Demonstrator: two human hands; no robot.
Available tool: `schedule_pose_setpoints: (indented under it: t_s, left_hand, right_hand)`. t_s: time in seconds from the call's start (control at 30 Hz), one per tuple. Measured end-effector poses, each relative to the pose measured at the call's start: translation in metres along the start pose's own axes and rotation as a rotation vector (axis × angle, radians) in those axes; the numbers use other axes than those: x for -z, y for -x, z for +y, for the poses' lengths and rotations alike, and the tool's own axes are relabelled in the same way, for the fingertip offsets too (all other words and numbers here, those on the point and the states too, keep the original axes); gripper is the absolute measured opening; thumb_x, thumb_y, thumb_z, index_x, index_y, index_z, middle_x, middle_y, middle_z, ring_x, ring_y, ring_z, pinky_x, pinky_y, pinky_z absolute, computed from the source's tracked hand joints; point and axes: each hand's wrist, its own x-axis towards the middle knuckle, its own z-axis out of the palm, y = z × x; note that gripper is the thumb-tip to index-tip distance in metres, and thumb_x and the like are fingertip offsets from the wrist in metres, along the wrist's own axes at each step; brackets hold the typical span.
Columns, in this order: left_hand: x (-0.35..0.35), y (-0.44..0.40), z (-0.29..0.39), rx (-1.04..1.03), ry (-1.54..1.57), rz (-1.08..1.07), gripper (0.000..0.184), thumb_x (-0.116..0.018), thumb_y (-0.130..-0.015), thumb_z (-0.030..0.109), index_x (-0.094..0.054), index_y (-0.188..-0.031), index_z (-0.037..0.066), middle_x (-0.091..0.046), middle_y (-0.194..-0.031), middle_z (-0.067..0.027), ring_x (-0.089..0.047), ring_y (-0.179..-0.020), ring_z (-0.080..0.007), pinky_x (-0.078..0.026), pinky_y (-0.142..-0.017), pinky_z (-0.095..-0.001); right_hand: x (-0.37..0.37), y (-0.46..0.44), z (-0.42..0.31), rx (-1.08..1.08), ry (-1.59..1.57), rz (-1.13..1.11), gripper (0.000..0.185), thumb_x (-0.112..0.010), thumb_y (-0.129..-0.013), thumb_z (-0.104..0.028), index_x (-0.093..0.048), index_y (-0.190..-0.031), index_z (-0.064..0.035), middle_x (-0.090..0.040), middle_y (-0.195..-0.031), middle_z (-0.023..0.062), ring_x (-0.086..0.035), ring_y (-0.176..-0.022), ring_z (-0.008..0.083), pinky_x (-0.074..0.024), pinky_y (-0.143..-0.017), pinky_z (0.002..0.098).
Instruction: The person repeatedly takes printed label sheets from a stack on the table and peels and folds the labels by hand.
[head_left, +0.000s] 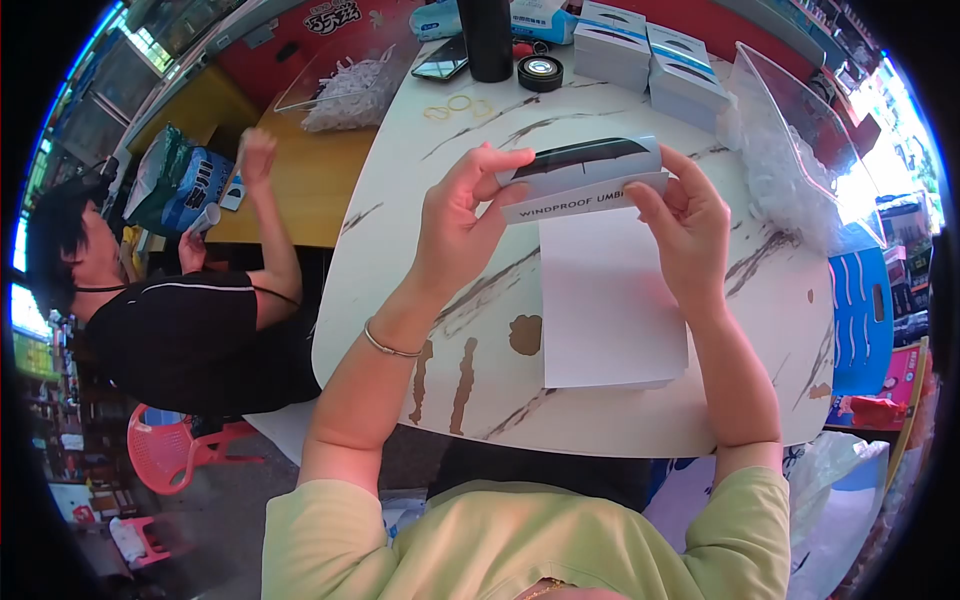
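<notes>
My left hand and my right hand hold a printed paper sheet between them, above the table. The sheet is bent over along its length. A dark umbrella picture shows on its upper part, and "WINDPROOF UMB..." reads along the lower strip. My left thumb and fingers pinch the left end; those of my right hand grip the right end and cover the last letters. Just below lies a stack of blank white sheets on the marbled table.
At the back stand stacks of printed umbrella sleeves, a black bottle, a round tin, a phone and rubber bands. A clear bin of plastic wrappers is right. Another person works left, near another bin.
</notes>
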Motion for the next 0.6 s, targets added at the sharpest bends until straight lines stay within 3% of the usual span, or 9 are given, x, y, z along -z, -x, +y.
schedule_pose_setpoints:
  t_s: [0.07, 0.1, 0.2, 0.3, 0.37, 0.6]
  left_hand:
    - [0.0, -0.0006, 0.0022, -0.081, -0.118, -0.007, 0.033, -0.042, -0.076, -0.016, -0.052, -0.102, 0.002, -0.063, -0.092, -0.0031, -0.061, -0.087, -0.0117, -0.021, -0.105, -0.0384]
    - [0.0009, -0.0006, 0.0021, -0.079, -0.117, -0.008, 0.033, -0.042, -0.076, -0.016, -0.052, -0.102, 0.002, -0.063, -0.092, -0.0031, -0.061, -0.087, -0.0117, -0.021, -0.105, -0.0384]
    - [0.0027, -0.0007, 0.0038, -0.102, -0.12, -0.065, 0.038, -0.038, -0.073, -0.018, -0.052, -0.102, 0.002, -0.061, -0.098, -0.0036, -0.06, -0.093, -0.0145, -0.026, -0.103, -0.0374]
    - [0.0013, -0.0002, 0.0075, 0.055, 0.154, -0.051, 0.039, -0.037, -0.073, -0.019, -0.051, -0.103, 0.001, -0.057, -0.105, -0.006, -0.058, -0.098, -0.0154, -0.031, -0.1, -0.0349]
    - [0.0034, -0.0005, 0.0064, 0.084, 0.246, -0.096, 0.036, -0.038, -0.076, -0.015, -0.051, -0.106, 0.001, -0.054, -0.11, -0.0075, -0.055, -0.098, -0.014, -0.041, -0.09, -0.0276]
    - [0.0052, -0.001, 0.0095, 0.155, 0.425, -0.063, 0.025, -0.044, -0.085, 0.001, -0.049, -0.11, 0.0, -0.056, -0.106, -0.0079, -0.054, -0.091, -0.0102, -0.042, -0.081, -0.0231]
  right_hand:
    - [0.0013, -0.0015, -0.0013, -0.024, -0.011, 0.01, 0.03, -0.062, -0.08, -0.008, -0.053, -0.108, 0.0011, -0.064, -0.082, 0.006, -0.056, -0.075, 0.0064, -0.0445, -0.067, 0.0187]
    - [0.0034, -0.0027, -0.0019, -0.038, 0.012, -0.004, 0.028, -0.063, -0.08, -0.008, -0.053, -0.105, 0.0014, -0.064, -0.081, 0.0058, -0.057, -0.074, 0.0063, -0.0441, -0.066, 0.0181]
    - [0.0051, -0.0031, -0.0022, -0.043, 0.032, -0.026, 0.024, -0.063, -0.08, -0.009, -0.055, -0.099, 0.0018, -0.064, -0.079, 0.0055, -0.057, -0.073, 0.0063, -0.0434, -0.064, 0.017]
    - [0.0062, -0.0041, -0.0018, -0.035, 0.039, -0.035, 0.021, -0.064, -0.08, -0.01, -0.055, -0.095, 0.0018, -0.064, -0.079, 0.0053, -0.058, -0.073, 0.0066, -0.0434, -0.064, 0.0168]
    - [0.0068, -0.0044, -0.0011, -0.039, 0.048, -0.038, 0.02, -0.064, -0.079, -0.01, -0.056, -0.093, 0.0017, -0.064, -0.079, 0.0053, -0.058, -0.073, 0.0069, -0.0437, -0.064, 0.0172]
    - [0.007, -0.0053, -0.0005, -0.018, 0.015, -0.03, 0.019, -0.064, -0.079, -0.008, -0.055, -0.092, 0.002, -0.063, -0.079, 0.005, -0.057, -0.072, 0.0069, -0.0441, -0.064, 0.0175]
